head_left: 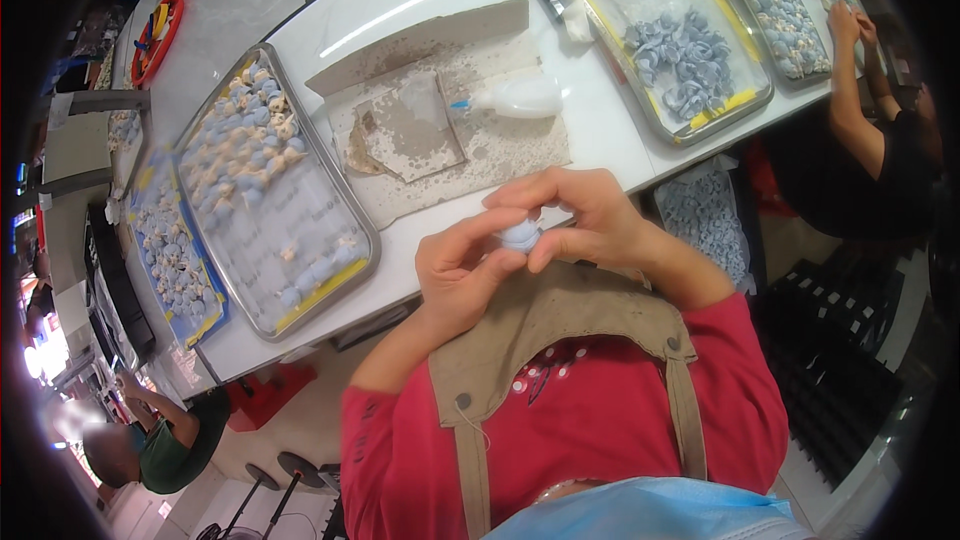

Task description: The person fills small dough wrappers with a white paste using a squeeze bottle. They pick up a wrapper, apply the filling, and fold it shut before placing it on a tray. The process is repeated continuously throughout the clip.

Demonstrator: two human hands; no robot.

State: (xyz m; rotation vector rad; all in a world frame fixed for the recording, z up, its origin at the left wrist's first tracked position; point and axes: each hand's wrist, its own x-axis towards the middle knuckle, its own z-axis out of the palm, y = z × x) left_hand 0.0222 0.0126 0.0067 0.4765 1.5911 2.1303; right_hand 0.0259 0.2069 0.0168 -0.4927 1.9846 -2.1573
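Observation:
Between the fingertips of both hands sits a small rounded light-blue piece [520,235], held just above the table's front edge. My left hand [465,265] pinches it from the left, thumb and forefinger closed on it. From the right, my right hand [580,215] grips the same piece with thumb and fingers. Part of the piece is hidden by the fingers. Beyond the hands, a white squeeze bottle with a blue tip [525,97] lies on its side on a stained, glue-spotted board [500,155].
A metal tray [372,240] at left carries many blue-and-cream pieces; a blue tray [215,315] stands beyond it. At right, another metal tray [765,90] holds loose grey-blue parts [685,60]. Co-workers sit at right [860,140] and lower left [170,440].

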